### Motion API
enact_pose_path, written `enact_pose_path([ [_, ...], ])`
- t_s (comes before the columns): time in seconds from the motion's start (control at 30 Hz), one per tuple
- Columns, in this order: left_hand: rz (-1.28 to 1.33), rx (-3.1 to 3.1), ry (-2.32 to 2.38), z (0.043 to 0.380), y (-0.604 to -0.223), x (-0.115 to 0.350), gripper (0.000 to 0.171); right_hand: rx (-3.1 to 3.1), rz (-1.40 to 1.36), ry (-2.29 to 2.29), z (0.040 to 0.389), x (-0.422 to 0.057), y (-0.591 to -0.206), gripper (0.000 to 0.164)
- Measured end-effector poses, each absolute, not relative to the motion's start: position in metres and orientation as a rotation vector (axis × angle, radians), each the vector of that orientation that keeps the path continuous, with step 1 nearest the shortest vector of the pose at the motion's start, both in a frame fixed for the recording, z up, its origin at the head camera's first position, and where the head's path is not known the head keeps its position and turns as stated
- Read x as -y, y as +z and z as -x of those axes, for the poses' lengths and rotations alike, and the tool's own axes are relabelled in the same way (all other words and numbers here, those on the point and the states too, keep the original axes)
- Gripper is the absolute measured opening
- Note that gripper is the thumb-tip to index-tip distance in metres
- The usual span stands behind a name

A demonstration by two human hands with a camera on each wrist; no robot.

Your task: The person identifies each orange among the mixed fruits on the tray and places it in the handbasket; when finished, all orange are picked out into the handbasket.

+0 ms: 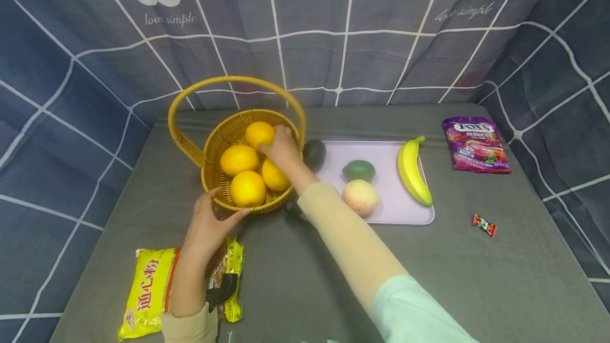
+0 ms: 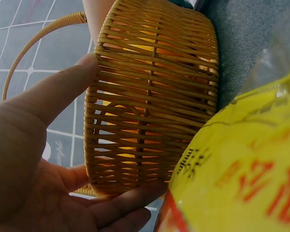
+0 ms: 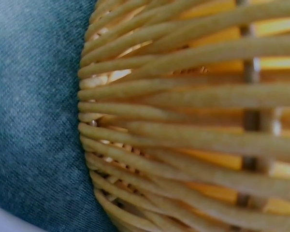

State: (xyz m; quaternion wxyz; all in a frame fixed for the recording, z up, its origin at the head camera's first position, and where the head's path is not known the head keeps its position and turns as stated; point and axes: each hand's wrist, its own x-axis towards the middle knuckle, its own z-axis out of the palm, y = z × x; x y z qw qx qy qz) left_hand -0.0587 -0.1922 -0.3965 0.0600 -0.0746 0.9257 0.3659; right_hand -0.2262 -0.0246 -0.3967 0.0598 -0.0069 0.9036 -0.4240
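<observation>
A round wicker basket (image 1: 207, 166) with a tall arched handle holds several yellow-orange oranges, such as the front one (image 1: 248, 188). My right hand (image 1: 282, 150) reaches over the basket's right rim and grips the back orange (image 1: 259, 134), its fingertips partly hidden behind the fruit. My left hand (image 1: 207, 225) holds the near-left side of the basket, thumb and fingers spread along the rim. In the left wrist view the thumb (image 2: 70, 82) presses the rim and other fingers lie against the woven wall (image 2: 150, 96). The right wrist view shows only the basket's weave (image 3: 183, 130) up close.
Right of the basket, a pale pink tray (image 1: 386, 173) carries a banana (image 1: 412, 171), a peach (image 1: 360, 197) and a green fruit (image 1: 359, 171). A dark avocado (image 1: 314, 155) sits by its left edge. Purple candy bag (image 1: 476, 144), small wrapped candy (image 1: 484, 225), yellow packets (image 1: 150, 290) lie around.
</observation>
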Motion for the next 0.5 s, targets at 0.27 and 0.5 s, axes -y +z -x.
enact_pose_path([
  [0.27, 0.211, -2.812, 1.122, 0.059, -0.398, 0.191, 0.103, -2.759, 0.08, -1.352, 0.223, 0.022, -0.398, 0.068],
  [0.5, 0.234, -2.816, 1.115, 0.056, -0.398, 0.192, 0.104, -2.814, 0.263, -1.34, 0.213, 0.018, -0.392, 0.072],
])
